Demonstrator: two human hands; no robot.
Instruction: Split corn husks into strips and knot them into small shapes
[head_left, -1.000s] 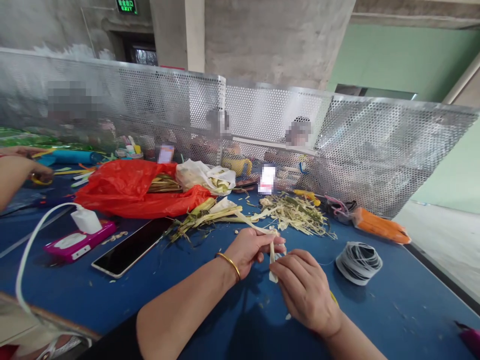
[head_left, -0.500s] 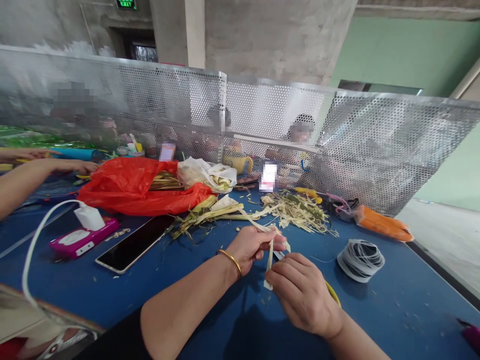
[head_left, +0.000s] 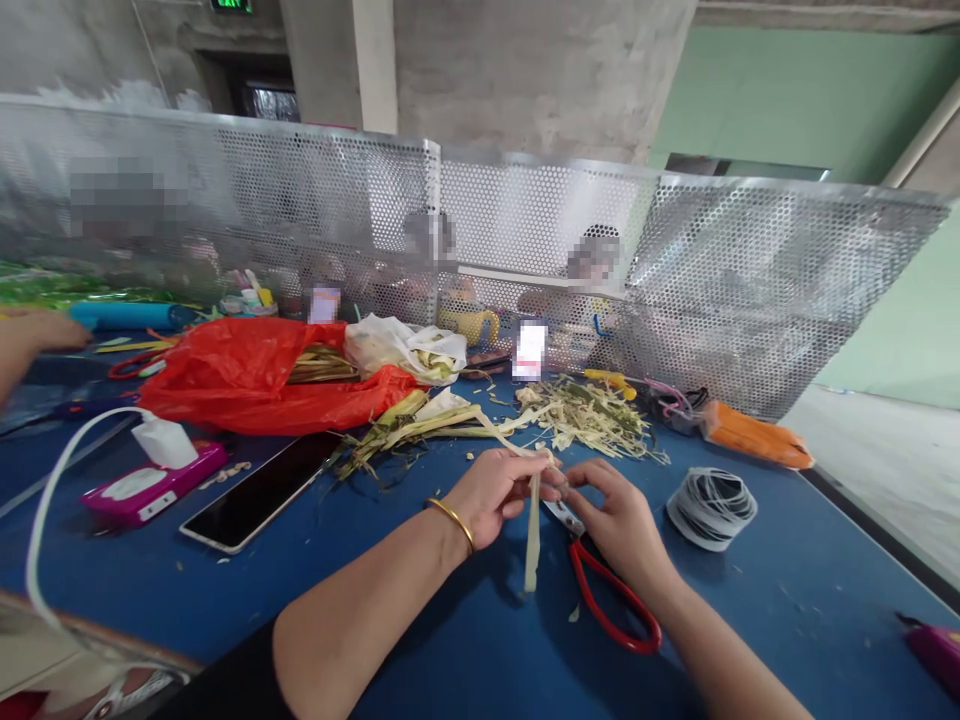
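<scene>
My left hand (head_left: 491, 495), a gold bangle on its wrist, pinches a pale dried plant strip (head_left: 532, 540), perhaps husk. One end hangs down below the fingers; another length runs back toward a bundle of stalks and strips (head_left: 412, 428). Close against its fingertips, my right hand (head_left: 619, 515) is closed in a pinch; what lies between thumb and finger is too small to make out. Red-handled scissors (head_left: 616, 610) lie on the blue table under my right hand, their blades partly hidden by the fingers.
Behind my hands are shredded strips (head_left: 592, 415), a red bag (head_left: 225, 365) and a white bag (head_left: 405, 345). A phone (head_left: 259, 495) and magenta power strip (head_left: 154, 485) lie left, a wire coil (head_left: 711, 508) right. A perforated screen (head_left: 540, 220) borders the table; another person's hand (head_left: 45, 335) is far left.
My right hand has let go of the strip's hanging end and moved up to my left fingertips, uncovering the red scissors. The other person's hand has drawn back to the left.
</scene>
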